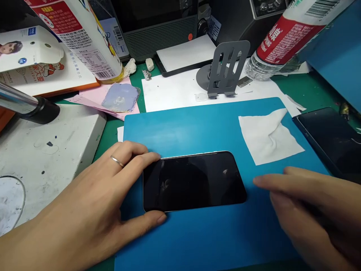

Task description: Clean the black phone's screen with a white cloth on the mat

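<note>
A black smartphone (194, 180) lies screen up and sideways on a blue work mat (197, 124). My left hand (93, 203) grips the phone's left end, fingers on its far edge and thumb on its near edge; a ring sits on one finger. My right hand (307, 210) hovers just right of the phone, fingers stretched out toward it and slightly blurred, with nothing in it. A crumpled white wipe (267, 135) lies on the mat beyond my right hand.
A second dark phone (329, 139) lies at the mat's right edge. A grey metal phone stand (225, 67) stands on white paper behind the mat. A water bottle (284, 37) and a white bottle (81, 34) stand at the back. A white base with a metal post (42, 150) is at the left.
</note>
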A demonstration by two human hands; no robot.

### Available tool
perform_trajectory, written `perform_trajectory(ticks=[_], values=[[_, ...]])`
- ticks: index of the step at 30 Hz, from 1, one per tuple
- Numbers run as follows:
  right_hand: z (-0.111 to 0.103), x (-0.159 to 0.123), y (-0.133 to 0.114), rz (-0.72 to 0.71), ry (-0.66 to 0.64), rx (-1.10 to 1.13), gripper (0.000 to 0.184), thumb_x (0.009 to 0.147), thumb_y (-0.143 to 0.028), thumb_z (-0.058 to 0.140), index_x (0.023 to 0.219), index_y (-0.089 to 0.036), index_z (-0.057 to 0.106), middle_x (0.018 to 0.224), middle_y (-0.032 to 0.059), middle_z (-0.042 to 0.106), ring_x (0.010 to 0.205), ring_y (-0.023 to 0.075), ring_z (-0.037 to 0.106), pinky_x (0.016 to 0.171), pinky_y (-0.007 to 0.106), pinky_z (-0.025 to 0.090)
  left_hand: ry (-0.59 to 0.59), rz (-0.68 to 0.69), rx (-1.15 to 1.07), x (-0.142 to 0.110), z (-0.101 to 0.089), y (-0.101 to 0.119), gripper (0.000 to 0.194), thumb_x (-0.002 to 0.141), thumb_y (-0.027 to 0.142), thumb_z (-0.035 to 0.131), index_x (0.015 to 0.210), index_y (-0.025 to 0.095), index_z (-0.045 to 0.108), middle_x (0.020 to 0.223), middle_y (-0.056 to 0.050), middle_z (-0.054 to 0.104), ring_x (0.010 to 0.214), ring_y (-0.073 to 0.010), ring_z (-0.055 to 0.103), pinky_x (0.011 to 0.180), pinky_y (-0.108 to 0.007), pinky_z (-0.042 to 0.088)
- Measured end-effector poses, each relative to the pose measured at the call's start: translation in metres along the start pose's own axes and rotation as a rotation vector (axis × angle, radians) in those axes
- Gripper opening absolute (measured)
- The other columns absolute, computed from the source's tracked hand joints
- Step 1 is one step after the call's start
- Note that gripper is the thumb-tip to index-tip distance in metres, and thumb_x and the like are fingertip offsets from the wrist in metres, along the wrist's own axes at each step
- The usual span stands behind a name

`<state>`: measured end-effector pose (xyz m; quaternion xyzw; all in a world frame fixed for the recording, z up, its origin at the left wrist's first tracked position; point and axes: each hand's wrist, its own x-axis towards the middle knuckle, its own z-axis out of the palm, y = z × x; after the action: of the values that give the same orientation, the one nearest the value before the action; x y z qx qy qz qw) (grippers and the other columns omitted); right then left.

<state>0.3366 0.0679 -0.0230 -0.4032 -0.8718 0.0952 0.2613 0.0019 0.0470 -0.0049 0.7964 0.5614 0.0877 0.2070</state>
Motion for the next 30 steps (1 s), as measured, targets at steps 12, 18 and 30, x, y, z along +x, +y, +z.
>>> perform_trajectory(ticks=[12, 18, 30], values=[[0.008, 0.006, -0.007, -0.318, -0.103, 0.062, 0.037, 0.085, -0.005, 0.058, 0.12, -0.009, 0.069, 0.066, -0.0007, 0.066, 0.058, 0.0172, 0.061, 0.053, 0.039, 0.05, -0.025, 0.003, 0.005, 0.0, 0.0, 0.0, 0.065, 0.082, 0.057, 0.073, 0.139, 0.036, 0.05, 0.134, -0.006, 0.057, 0.11, -0.0317, 0.064, 0.088, -0.046, 0.061], [0.009, 0.011, -0.006, -0.245, -0.059, 0.019, 0.038, 0.086, -0.002, 0.057, 0.121, -0.011, 0.069, 0.066, -0.0007, 0.066, 0.057, 0.0173, 0.062, 0.05, 0.037, 0.049, 0.007, 0.02, 0.0, 0.0, 0.0, 0.0, 0.064, 0.083, 0.053, 0.073, 0.139, 0.035, 0.05, 0.133, -0.007, 0.056, 0.111, -0.0315, 0.062, 0.088, -0.045, 0.061], [0.009, 0.006, -0.006, -0.275, -0.08, 0.01, 0.038, 0.086, 0.001, 0.059, 0.122, -0.009, 0.069, 0.063, -0.003, 0.06, 0.053, 0.0144, 0.056, 0.05, 0.035, 0.046, -0.001, 0.013, -0.045, 0.0, 0.0, 0.002, 0.06, 0.083, 0.052, 0.072, 0.137, 0.034, 0.051, 0.133, -0.007, 0.055, 0.11, -0.0315, 0.061, 0.09, -0.048, 0.06]])
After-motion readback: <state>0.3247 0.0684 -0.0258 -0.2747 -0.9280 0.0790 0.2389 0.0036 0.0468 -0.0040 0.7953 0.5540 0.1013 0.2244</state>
